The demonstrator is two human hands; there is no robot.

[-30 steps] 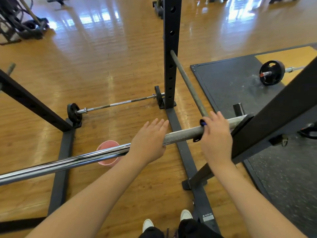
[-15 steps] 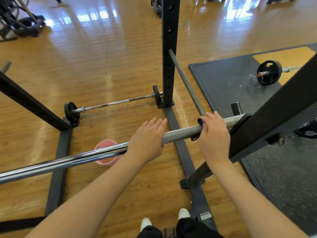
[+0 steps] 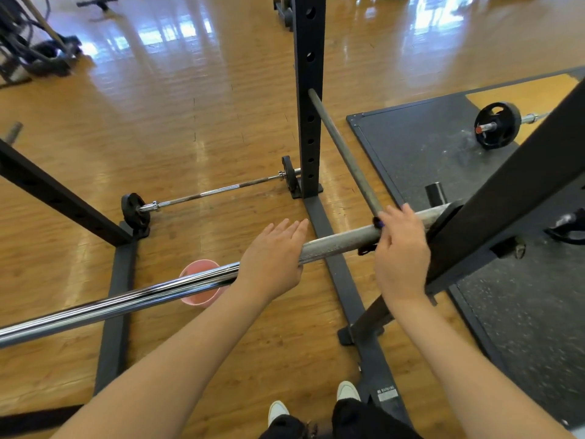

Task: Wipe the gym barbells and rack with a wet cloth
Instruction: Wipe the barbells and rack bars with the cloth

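Two hands on one racked barbell [image 3: 335, 240]: left hand [image 3: 272, 259] flat-fingered, right hand [image 3: 400, 251] seemingly gripping dark cloth [image 3: 377, 222].

Barbell [image 3: 126, 299] racked across near ground, left to right. Left hand [image 3: 272, 258] resting on it mid-bar; right hand [image 3: 400, 248] near the right rack upright [image 3: 506, 191]. Bucket [image 3: 198, 280] on floor beneath. Second barbell [image 3: 215, 193] lying farther back. Mat [image 3: 427, 147] far right.

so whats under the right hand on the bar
A dark blue cloth pokes out beside the right hand, pressed onto the barbell. The hand covers most of the cloth.
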